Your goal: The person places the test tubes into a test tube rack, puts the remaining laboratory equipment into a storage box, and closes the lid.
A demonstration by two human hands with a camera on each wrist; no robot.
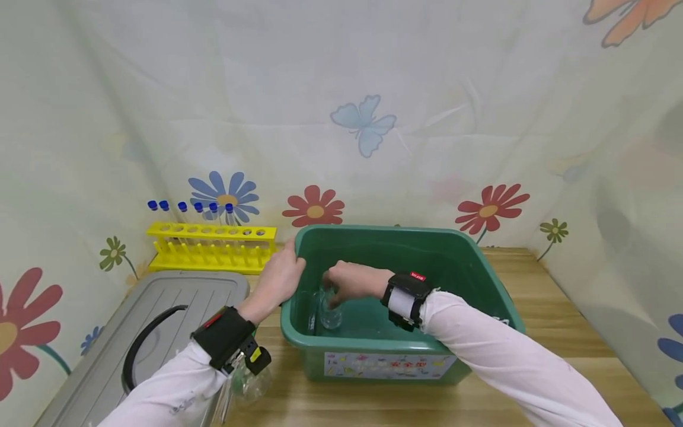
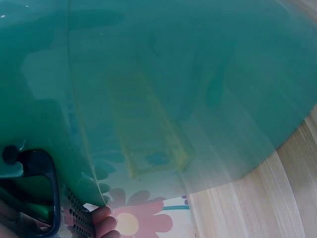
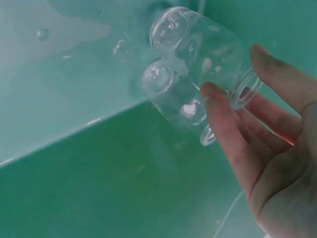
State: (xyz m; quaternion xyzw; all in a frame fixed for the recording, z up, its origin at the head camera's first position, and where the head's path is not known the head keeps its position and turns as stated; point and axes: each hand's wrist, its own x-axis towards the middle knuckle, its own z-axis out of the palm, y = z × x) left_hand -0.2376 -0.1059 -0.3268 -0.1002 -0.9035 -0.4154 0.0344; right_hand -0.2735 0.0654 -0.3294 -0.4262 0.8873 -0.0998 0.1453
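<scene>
Inside a green plastic tub [image 1: 405, 345], my right hand [image 1: 354, 280] has its thumb and fingers around the flanged mouth of a clear glass jar [image 3: 208, 49]. A second clear glass jar [image 3: 171, 96] lies beside it, touching or nearly touching. Both lie tilted near the tub's left wall, their bases away from my palm. My left hand [image 1: 280, 273] grips the tub's left rim from outside. In the left wrist view, only its fingers [image 2: 104, 223] show at the bottom; the tub's green outer wall fills most of that picture.
Behind the left hand stands a yellow test tube rack [image 1: 213, 255] holding several blue-capped tubes. A grey ridged board [image 1: 192, 296] lies at left with a curved black strip [image 1: 133, 350] on it. Clear glassware [image 1: 251, 382] sits below the left wrist. Flowered cloth surrounds the wooden table [image 1: 544, 308].
</scene>
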